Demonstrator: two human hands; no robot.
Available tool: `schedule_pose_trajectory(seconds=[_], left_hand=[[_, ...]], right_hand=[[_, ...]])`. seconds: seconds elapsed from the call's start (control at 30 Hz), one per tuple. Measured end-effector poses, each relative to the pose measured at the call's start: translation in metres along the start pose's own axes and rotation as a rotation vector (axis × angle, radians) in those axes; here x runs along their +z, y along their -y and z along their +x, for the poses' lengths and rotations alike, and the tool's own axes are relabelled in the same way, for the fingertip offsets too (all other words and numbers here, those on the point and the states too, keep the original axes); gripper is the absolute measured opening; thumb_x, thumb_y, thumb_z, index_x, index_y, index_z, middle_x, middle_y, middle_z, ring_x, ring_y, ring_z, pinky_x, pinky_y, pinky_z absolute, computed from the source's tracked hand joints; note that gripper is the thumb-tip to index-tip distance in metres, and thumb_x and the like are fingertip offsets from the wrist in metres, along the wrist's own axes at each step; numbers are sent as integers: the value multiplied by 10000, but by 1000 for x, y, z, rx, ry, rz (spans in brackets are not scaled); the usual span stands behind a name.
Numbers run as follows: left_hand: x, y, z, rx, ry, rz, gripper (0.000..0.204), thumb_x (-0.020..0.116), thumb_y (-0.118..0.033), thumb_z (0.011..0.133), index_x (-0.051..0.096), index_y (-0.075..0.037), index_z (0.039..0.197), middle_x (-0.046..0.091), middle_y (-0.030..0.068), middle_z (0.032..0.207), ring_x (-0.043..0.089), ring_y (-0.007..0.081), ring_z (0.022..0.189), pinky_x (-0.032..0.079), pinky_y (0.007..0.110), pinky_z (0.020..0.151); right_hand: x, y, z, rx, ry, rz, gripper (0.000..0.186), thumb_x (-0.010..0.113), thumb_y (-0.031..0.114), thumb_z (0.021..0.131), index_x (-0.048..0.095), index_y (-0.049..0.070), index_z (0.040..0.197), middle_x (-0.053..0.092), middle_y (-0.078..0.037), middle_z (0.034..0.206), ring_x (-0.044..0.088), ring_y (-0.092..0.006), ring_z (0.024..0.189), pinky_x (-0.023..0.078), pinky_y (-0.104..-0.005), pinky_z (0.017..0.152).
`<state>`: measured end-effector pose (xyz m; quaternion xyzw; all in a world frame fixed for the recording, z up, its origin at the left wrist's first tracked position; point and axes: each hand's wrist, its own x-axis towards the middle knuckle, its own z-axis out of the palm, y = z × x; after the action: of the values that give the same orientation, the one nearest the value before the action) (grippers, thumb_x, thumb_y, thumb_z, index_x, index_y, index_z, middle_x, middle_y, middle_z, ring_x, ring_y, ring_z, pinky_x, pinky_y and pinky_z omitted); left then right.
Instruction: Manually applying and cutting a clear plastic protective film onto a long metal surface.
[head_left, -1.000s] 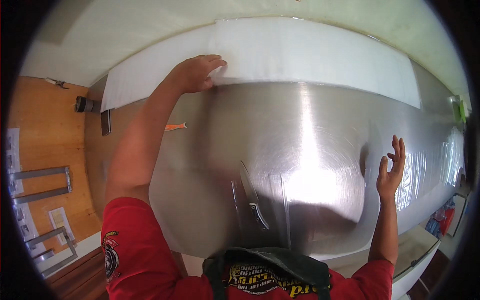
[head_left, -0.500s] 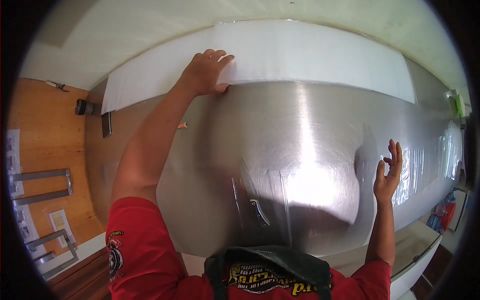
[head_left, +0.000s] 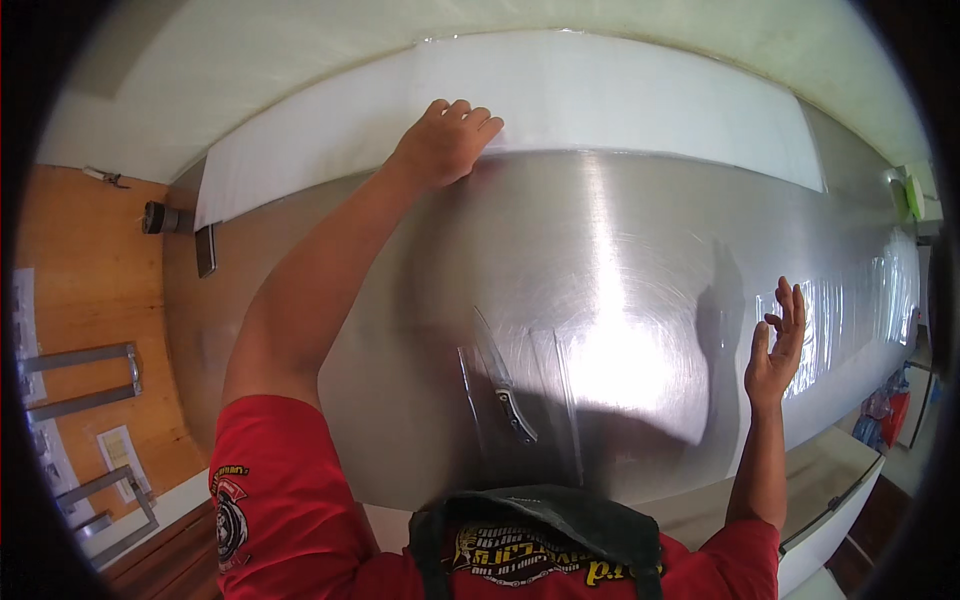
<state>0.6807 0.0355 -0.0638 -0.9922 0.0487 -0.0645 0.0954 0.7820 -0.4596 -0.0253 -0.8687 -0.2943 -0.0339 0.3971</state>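
Note:
A long stack of white, film-like sheets (head_left: 620, 95) lies along the far side of the steel table (head_left: 520, 230). My left hand (head_left: 450, 145) is at the stack's near edge, fingers curled down and pressed together; whatever the fingertips hold is hidden beneath them. My right hand (head_left: 775, 350) is raised over the table at the right, fingers apart and nothing in it. Below it and to its right lies shiny clear plastic film (head_left: 825, 330). A knife with a dark handle (head_left: 515, 415) rests near my body, between narrow clear plastic strips (head_left: 555, 400).
A phone-like dark slab (head_left: 206, 250) and a black cylindrical object (head_left: 160, 217) are at the table's left end. Metal handles (head_left: 80, 385) stand out against the wooden surface at left. A pale wall (head_left: 300, 60) borders the far side; a green object (head_left: 913, 198) is far right.
My left hand has shifted right along the sheets' near edge, and its spread fingers have curled in. A small orange item by my left forearm is now hidden. My right hand has hardly moved.

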Motion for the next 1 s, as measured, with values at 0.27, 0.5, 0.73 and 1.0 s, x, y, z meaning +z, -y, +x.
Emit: schedule_pose_trajectory(seconds=[0.27, 0.5, 0.73, 1.0], left_hand=[[-16, 31, -1, -247, 69, -382, 236, 641, -102, 790, 603, -93, 1023, 673, 98, 905, 639, 274, 840, 504, 381, 718], [-19, 42, 2, -166, 51, -321, 134, 646, -159, 844, 604, -86, 949, 670, 81, 842, 641, 260, 781, 501, 375, 675], [-17, 30, -5, -205, -22, -307, 208, 677, -139, 832, 510, -99, 949, 643, 59, 891, 626, 253, 798, 493, 377, 669], [-21, 48, -19, -320, -5, -419, 251, 702, -202, 824, 569, -100, 1010, 663, 59, 926, 634, 254, 855, 508, 369, 725]], right_hand=[[-7, -3, -6, 4, -42, 35, 576, 515, 116, 928, 288, 57, 1454, 436, -180, 1427, 449, -296, 1296, 424, -384, 948], [-6, -5, -10, 3, -31, 51, 564, 516, 141, 949, 285, 72, 1459, 434, -158, 1437, 441, -268, 1305, 405, -360, 963], [-8, -1, -13, -7, -50, 57, 565, 525, 165, 952, 288, 72, 1457, 442, -158, 1430, 444, -268, 1302, 413, -363, 958], [-19, 5, -25, 7, -70, 77, 570, 535, 144, 937, 300, 54, 1448, 452, -172, 1418, 470, -285, 1274, 429, -370, 933]])
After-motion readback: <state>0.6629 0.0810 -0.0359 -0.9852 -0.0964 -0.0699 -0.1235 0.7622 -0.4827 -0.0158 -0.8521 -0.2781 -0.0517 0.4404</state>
